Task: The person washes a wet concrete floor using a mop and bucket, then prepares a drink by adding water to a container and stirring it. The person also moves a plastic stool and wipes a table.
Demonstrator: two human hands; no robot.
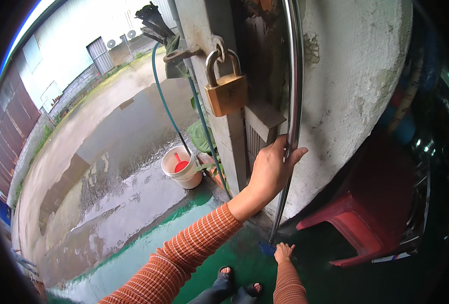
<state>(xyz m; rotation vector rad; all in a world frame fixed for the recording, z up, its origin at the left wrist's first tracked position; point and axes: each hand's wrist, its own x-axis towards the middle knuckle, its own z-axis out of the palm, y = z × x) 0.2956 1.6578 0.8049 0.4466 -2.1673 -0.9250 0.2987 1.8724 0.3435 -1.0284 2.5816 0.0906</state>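
Observation:
My left hand is wrapped around a long shiny metal pole, with the thumb sticking out past its right side. The pole runs from the top of the picture down to a small blue head near the green floor; whether that is a broom or a mop I cannot tell. Lower down, my right hand is just right of the blue head, its fingers slightly apart and nothing visible in them. Above my left hand, a brass padlock hangs from a ring on a pale post.
Right of the pole stands a rough white wall, with a red plastic stool below it. A white bucket holding a red scoop stands on the left, a green hose reaching into it. Wet paving lies beyond.

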